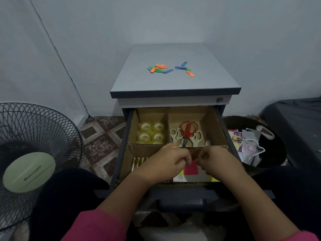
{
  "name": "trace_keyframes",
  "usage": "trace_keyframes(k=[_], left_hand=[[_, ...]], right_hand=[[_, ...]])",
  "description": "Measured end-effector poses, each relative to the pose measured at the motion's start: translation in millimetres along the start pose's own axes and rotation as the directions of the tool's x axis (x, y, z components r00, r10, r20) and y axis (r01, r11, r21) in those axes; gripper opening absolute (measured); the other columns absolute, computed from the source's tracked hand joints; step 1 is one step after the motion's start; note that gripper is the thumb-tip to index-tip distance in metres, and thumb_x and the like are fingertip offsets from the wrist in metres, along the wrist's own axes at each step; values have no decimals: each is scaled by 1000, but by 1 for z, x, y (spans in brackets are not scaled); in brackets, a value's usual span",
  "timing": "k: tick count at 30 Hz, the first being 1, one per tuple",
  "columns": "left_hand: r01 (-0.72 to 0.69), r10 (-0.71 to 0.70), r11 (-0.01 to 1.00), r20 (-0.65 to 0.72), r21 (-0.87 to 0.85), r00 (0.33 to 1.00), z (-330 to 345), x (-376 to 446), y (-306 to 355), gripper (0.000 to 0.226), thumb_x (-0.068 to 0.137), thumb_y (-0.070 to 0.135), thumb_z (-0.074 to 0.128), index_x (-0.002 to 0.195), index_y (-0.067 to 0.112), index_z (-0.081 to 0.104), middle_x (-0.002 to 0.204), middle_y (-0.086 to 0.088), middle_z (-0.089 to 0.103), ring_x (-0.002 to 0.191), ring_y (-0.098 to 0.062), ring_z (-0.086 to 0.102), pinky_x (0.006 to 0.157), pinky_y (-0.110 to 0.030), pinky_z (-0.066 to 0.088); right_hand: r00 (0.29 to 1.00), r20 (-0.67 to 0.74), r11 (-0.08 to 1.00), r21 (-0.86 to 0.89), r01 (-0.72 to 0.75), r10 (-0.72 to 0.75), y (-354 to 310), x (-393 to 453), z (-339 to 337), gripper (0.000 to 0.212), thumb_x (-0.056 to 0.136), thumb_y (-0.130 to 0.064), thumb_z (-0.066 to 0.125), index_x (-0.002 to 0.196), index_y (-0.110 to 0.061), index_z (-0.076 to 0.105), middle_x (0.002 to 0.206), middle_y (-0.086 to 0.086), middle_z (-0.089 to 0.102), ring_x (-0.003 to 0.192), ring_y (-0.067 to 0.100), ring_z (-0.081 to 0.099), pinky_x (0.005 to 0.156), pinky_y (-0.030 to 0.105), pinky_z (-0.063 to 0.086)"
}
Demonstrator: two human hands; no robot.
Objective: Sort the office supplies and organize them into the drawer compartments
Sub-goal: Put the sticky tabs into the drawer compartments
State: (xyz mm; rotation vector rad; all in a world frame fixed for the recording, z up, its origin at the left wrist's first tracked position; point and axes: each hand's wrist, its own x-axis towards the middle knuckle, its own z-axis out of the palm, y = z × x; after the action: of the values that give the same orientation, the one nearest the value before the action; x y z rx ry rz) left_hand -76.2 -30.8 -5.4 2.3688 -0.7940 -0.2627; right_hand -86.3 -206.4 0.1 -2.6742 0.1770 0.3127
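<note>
The open drawer (225, 129) holds cardboard compartments. Clear tape rolls (152, 133) fill the back left one; red and white scissors (186, 132) lie in the back right one. Gold tubes (139, 162) show in the front left, pink and yellow sticky notes (191, 169) in the front right. My left hand (166, 162) and right hand (217, 160) hover close together over the front compartments, fingers curled; what they pinch is hidden. Coloured flat strips (161, 68) and more strips (185, 68) lie scattered on the cabinet top (173, 80).
A standing fan (29, 153) is on the left. A dark bin (278, 145) with plastic bags and papers stands right of the drawer. Patterned floor tiles (102, 136) show between fan and cabinet. A dark covered object (298, 122) sits at far right.
</note>
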Motion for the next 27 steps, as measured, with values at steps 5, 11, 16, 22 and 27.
trace_keyframes(k=[5,11,16,22,27], left_hand=[[54,-67,991,-107,-124,992,-11,-3,5,27,92,11,45,100,26,66,104,7,57,99,-1,53,90,-29,47],[82,-113,988,-253,-131,961,-36,6,7,22,93,17,48,96,31,65,105,10,56,99,0,53,90,-32,49],[75,-100,994,-352,-82,931,-73,24,16,26,92,13,49,98,34,63,104,9,53,92,-3,55,85,-26,48],[83,-75,997,-423,-1,903,-123,55,25,27,91,8,49,108,23,66,109,7,59,101,-5,52,81,-15,38],[149,-127,989,-453,12,882,-152,84,18,29,92,9,48,112,25,63,123,6,58,115,-8,49,88,-20,36]], right_hand=[[993,-95,988,134,81,-69,-9,-6,-10,8,87,-37,61,80,-34,59,80,-6,64,75,12,62,71,38,55],[964,-233,970,171,172,-130,-30,4,-37,12,87,-36,60,76,-34,59,75,-14,59,72,5,57,61,27,48],[932,-303,949,175,260,-200,-57,18,-70,6,88,-36,59,86,-33,64,82,-13,63,76,6,59,69,33,53],[902,-359,946,123,301,-241,-86,43,-111,8,88,-37,60,89,-31,65,88,-13,63,86,8,59,75,36,54],[895,-372,958,49,283,-245,-100,71,-131,9,90,-33,59,95,-27,65,93,-8,63,86,10,58,67,28,51]])
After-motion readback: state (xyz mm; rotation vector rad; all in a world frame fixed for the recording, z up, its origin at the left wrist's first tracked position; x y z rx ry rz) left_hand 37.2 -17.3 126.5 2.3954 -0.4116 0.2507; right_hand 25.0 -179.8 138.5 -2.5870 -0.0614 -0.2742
